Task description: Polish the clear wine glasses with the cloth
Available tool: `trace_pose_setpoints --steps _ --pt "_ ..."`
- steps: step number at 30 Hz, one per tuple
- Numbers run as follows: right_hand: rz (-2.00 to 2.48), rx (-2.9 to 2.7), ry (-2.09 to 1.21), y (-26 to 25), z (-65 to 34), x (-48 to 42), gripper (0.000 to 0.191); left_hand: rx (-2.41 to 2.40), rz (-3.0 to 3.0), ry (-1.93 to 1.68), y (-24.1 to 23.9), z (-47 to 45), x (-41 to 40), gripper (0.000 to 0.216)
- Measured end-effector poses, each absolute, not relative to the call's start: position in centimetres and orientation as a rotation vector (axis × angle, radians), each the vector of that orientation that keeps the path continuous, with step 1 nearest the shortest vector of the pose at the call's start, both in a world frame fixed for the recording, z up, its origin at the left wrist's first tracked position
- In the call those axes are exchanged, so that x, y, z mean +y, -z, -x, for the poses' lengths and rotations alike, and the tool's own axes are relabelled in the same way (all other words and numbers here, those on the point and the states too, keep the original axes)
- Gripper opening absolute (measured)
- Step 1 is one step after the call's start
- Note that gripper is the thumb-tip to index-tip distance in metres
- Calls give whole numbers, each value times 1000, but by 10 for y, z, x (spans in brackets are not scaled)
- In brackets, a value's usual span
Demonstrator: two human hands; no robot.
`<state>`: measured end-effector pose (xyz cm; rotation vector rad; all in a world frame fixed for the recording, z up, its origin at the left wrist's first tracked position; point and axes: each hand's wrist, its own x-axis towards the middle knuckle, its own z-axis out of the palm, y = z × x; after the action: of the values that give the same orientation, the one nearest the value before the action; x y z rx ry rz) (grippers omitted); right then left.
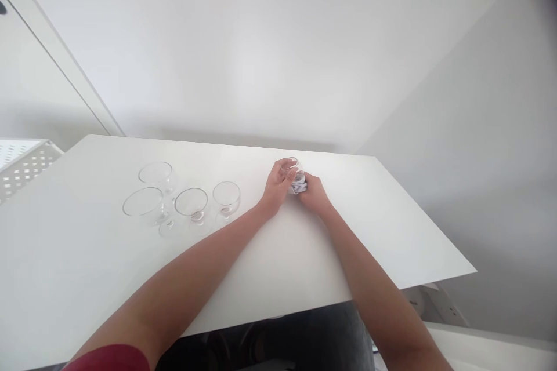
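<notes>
My left hand (278,185) is closed round the bowl of a clear stemmed glass (292,166), held over the table right of the middle. Pressed against the lower part of this glass is a bunched white and grey cloth (298,186), gripped by my right hand (314,192). The fingers of the right hand are partly hidden behind the cloth and the glass. To the left of my hands, several more clear stemmed glasses stand upright, the nearest one (227,193) beside my left forearm.
The other glasses (191,203) form a loose group on the white table (243,284). A pale wall (243,69) runs along the table's back edge. At the far left is a white perforated basket (30,165). A power socket (448,304) shows below the table's right side.
</notes>
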<state>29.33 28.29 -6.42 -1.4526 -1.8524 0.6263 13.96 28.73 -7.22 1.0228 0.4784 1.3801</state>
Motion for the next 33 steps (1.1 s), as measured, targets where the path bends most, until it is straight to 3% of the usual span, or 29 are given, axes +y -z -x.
trace_pose_setpoints --steps 4,8,12,22,25,30,33 --pt "1221 -1895 -878 57 -294 280 32 499 -1006 -1405 70 -138 287 45" --pt "1096 -1900 -986 52 -297 280 27 500 -1022 -1423 70 -138 288 47" --pt "1252 -1945 -825 60 -298 285 22 466 -999 -1442 75 -140 291 48" --pt "1563 -1882 -485 70 -298 288 32 472 -1017 -1376 69 -139 284 46" --pt "1423 -1778 -728 68 -297 286 33 454 -1003 -1375 68 -138 285 48" --pt "1039 -1380 -1580 58 -298 279 35 445 -787 -1332 70 -138 292 58" --pt "1044 -1362 -1567 53 -296 276 37 425 -743 -1329 71 -137 295 60"
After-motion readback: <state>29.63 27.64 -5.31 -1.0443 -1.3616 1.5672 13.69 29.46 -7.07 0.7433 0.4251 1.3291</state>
